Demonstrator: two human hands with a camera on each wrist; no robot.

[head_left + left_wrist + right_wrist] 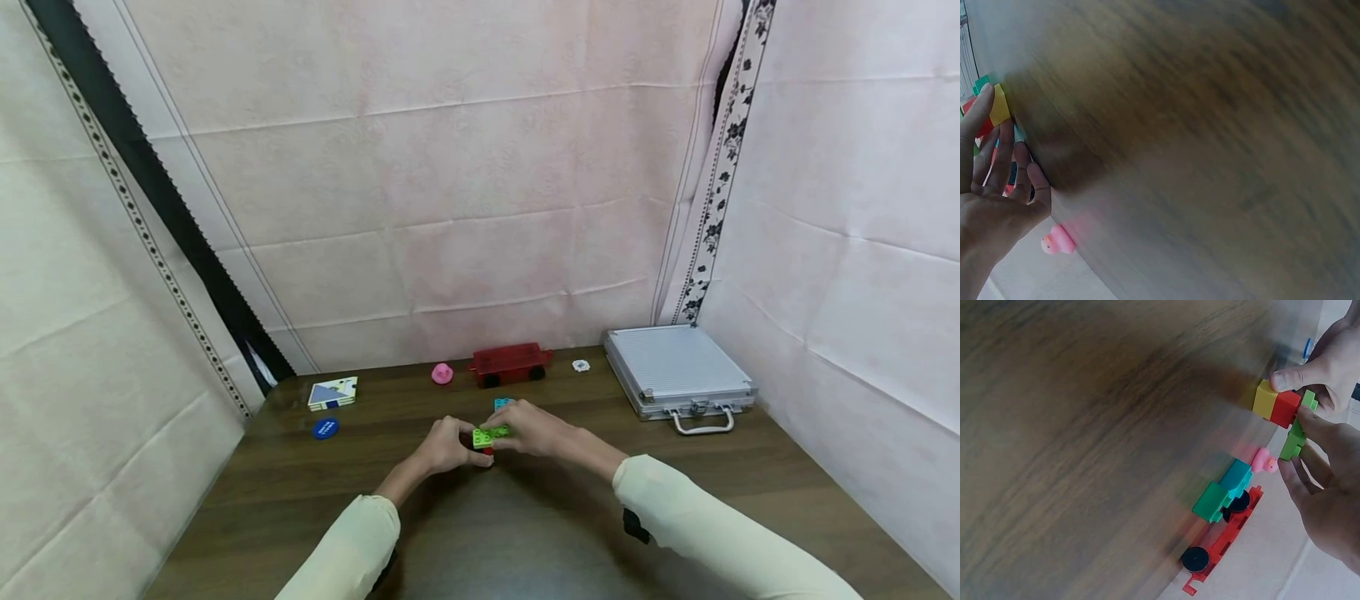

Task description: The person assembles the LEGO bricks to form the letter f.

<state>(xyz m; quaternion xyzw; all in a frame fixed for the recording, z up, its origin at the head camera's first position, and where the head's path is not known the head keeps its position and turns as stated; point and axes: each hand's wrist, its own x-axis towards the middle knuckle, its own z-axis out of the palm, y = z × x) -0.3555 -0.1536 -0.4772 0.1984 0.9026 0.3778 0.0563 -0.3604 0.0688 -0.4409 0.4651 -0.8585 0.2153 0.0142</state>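
Observation:
Near the middle of the table in the head view, my left hand (444, 448) and right hand (534, 429) meet around a few toy building bricks. My left thumb and fingers grip a yellow brick (1264, 400) with a red brick (1285, 409) on it. A light green brick piece (1294, 442) lies across the red one, pinched by my right thumb and fingers. Just beyond the hands, a blue brick (1235, 475) and a green brick (1210, 501) stand side by side on the table, beside a red toy wagon (512, 364) with black wheels.
At the back stand a pink rubber duck (442, 373) and a small white piece (581, 365). A silver case (681, 371) lies at the right. On the left are a patterned box (332, 393) and a blue disc (326, 428). Cloth hangings (480, 183) surround the table (315, 508).

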